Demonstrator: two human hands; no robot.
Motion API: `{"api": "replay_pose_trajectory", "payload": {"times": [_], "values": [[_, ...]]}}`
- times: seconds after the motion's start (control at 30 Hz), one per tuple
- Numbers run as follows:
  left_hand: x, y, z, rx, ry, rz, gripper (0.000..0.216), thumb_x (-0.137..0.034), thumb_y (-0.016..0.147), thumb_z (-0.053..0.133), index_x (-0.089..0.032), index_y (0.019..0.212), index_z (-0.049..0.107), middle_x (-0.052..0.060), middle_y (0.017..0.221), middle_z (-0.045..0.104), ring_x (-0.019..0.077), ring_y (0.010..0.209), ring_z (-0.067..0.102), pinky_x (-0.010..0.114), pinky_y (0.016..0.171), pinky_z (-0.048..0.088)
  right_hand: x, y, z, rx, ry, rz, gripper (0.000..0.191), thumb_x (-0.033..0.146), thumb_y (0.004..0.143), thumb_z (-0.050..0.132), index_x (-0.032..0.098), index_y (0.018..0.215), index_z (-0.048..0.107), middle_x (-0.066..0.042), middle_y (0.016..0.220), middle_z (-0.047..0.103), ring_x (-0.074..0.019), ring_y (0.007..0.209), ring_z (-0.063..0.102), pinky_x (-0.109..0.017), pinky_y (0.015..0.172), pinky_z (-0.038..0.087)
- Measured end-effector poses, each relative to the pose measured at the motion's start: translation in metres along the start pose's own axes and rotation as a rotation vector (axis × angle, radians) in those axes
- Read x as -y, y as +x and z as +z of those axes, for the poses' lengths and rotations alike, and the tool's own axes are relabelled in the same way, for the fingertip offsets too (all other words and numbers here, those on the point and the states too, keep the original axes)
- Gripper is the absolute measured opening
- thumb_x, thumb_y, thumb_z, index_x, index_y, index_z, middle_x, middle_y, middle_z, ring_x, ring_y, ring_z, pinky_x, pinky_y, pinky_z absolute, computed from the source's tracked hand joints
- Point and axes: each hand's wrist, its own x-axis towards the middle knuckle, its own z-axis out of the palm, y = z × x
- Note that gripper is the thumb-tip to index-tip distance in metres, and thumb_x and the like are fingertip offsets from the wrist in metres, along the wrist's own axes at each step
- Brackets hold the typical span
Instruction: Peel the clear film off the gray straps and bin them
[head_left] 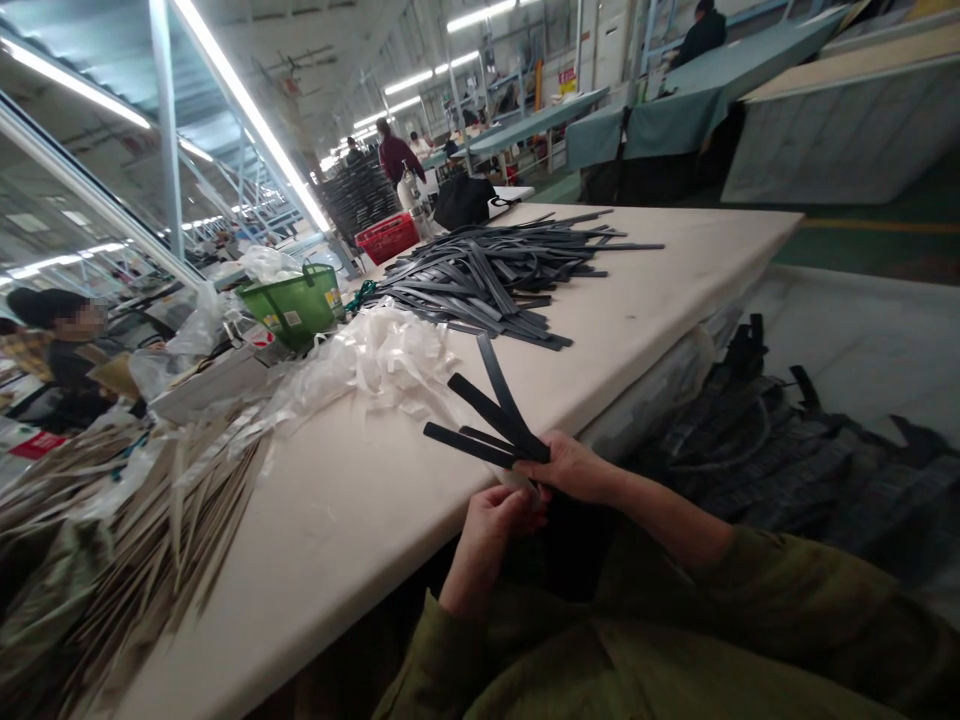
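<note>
My right hand [574,468] is closed around the near ends of a few dark flat strips [487,415], which fan out over the pale table edge [420,520]. Just below it, my left hand [495,520] pinches a thin whitish strip end under those dark strips, fingers curled. Both hands sit at the table's near edge, above my green sleeves. Farther along the table lies a big heap of the same dark strips [495,275]. A tangle of white film strips [382,360] lies between that heap and my hands.
A pile of beige strips [172,520] covers the left end of the table. A green basket [296,300] and a red basket [388,237] stand behind it. Dark straps [757,430] lie on the floor at right. A seated person is at far left; others work in the distance.
</note>
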Motion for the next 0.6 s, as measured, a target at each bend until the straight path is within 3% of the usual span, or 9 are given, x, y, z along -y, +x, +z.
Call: {"api": "replay_pose_trajectory", "payload": {"times": [0.17,0.23,0.3,0.47,0.6], "values": [[-0.013,0.001,0.002,-0.127,-0.254,-0.014,0.048,-0.044,0.051,0.092,-0.012,0.079,0.071,0.009,0.078,0.076,0.0171,0.067,0.071,0.024,0.063,0.053,0.008,-0.031,-0.02,-0.123,0.003,0.01,0.047,0.06,0.079,0.065,0.014,0.089,0.068,-0.005,0.074,0.072,-0.0086,0.04,0.051,-0.022,0.04,0.039],[-0.02,0.0,0.003,-0.147,-0.358,-0.014,0.045,-0.041,0.05,0.093,-0.014,0.075,0.068,0.005,0.073,0.074,0.0148,0.064,0.07,0.023,0.062,0.054,0.01,-0.053,-0.027,-0.173,0.005,0.045,0.051,0.064,0.079,0.066,0.014,0.085,0.068,-0.009,0.082,0.075,-0.008,0.04,0.051,-0.022,0.039,0.04],[-0.025,0.001,0.002,-0.165,-0.439,-0.005,0.042,-0.038,0.053,0.093,-0.015,0.071,0.064,0.001,0.065,0.07,0.0125,0.059,0.067,0.022,0.06,0.054,0.006,-0.077,-0.031,-0.193,0.024,0.097,0.052,0.066,0.078,0.068,0.014,0.082,0.067,-0.009,0.078,0.074,-0.0083,0.041,0.052,-0.021,0.038,0.041],[-0.024,0.006,-0.002,-0.156,-0.547,-0.016,0.034,-0.038,0.067,0.087,-0.015,0.074,0.062,0.001,0.069,0.07,0.0126,0.06,0.068,0.024,0.062,0.057,-0.014,-0.129,-0.031,-0.112,0.031,0.195,0.05,0.065,0.08,0.068,0.016,0.083,0.065,-0.005,0.068,0.069,-0.0108,0.049,0.053,-0.019,0.039,0.046],[-0.022,0.004,-0.004,-0.11,-0.523,-0.012,0.034,-0.04,0.068,0.086,-0.013,0.078,0.067,0.004,0.074,0.073,0.0133,0.064,0.069,0.023,0.061,0.056,-0.018,-0.142,-0.026,-0.026,-0.109,0.204,0.052,0.066,0.085,0.06,0.015,0.08,0.067,-0.005,0.071,0.065,-0.0117,0.053,0.053,-0.021,0.042,0.049]]}}
